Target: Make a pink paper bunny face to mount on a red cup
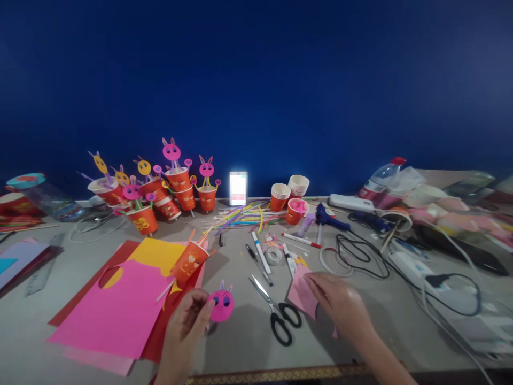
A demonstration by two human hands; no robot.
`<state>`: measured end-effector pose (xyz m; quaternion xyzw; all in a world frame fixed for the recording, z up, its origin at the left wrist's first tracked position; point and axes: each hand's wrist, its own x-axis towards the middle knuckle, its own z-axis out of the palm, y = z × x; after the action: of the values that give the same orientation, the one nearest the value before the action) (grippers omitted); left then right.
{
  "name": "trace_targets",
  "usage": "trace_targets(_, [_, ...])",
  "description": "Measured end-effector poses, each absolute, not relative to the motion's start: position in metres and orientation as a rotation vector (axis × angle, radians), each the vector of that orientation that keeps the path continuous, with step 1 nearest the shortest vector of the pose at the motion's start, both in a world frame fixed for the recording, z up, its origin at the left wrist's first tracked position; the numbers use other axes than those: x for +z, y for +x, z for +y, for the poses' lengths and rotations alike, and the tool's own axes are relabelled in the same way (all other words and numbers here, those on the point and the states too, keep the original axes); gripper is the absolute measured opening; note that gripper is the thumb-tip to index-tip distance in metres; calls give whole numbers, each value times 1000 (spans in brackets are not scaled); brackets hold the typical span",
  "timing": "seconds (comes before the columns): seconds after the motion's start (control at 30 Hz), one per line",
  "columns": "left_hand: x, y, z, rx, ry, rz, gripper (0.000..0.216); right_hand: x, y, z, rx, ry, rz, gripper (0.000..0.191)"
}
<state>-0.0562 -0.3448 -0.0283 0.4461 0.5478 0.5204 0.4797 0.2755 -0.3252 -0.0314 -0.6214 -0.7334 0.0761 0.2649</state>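
My left hand (188, 315) pinches a round pink paper rabbit face (221, 306) by its left edge; it has dark eyes and two small ears. Over a light pink piece of paper (302, 294), my right hand (336, 297) has its fingers closed on the upper edge. Between the hands lie scissors (276, 310) with black handles, blades parted and pointing away. Left of the rabbit face, an orange paper cup (190, 262) with straw-like sticks lies tilted on coloured sheets. A pink sheet (116, 315) with a round cut-out tops that pile.
Several decorated cups (180, 187) with paper faces stand at the back left. Coloured pipe cleaners (240, 216) lie by a bright phone screen (238, 188). Markers (261, 252), a tape roll (274, 255), a blue glue gun (331, 216) and looping black cables (360, 256) spread rightward.
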Motion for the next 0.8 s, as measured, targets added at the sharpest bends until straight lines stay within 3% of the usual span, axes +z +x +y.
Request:
trace_targets(0.2, [-25, -47, -343, 1254, 1111, 1318, 33, -39, 270, -348, 211, -1721, -1917, 26])
trace_targets(0.43, [-22, -46, -346, 1243, 1069, 1300, 34, -39, 263, -320, 291, -1720, -1820, 39])
trace_targets(0.57, [-23, -48, -347, 1242, 1055, 1303, 35, -37, 273, -286, 278, -1874, -1823, 24])
trace_targets(0.8, [-33, -50, -344, 1245, 1064, 1281, 35, -40, 273, -250, 305, -2028, -1947, 22])
